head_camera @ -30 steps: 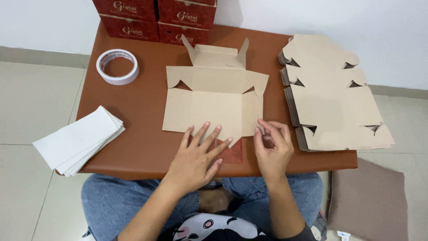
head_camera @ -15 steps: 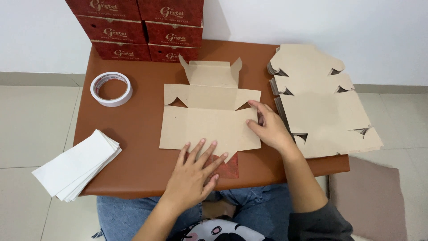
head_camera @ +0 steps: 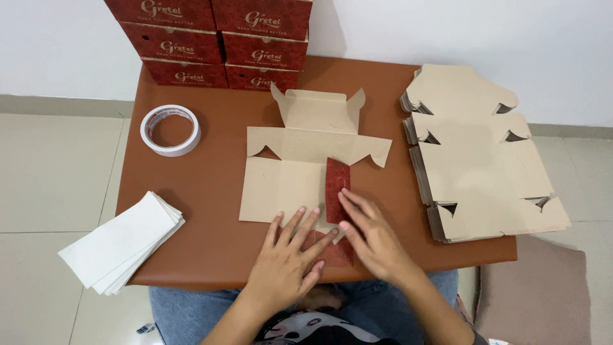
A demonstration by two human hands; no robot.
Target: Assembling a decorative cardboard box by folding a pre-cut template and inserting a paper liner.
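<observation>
Folding step: left hand (head_camera: 288, 263) flat, empty, pinning flat brown cardboard box blank (head_camera: 290, 185); right hand (head_camera: 373, 235) fingertips pressing red side flap (head_camera: 336, 181) inward, grasping nothing. Next likely needs firm crease.

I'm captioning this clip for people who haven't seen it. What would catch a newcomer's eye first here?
First, the flat cardboard box blank in the middle of the brown table, one side flap folded inward so its dark red printed face shows. The left hand and right hand press on its near edge. Next come the red boxes stacked at the far edge and the tall pile of unfolded blanks on the right.
</observation>
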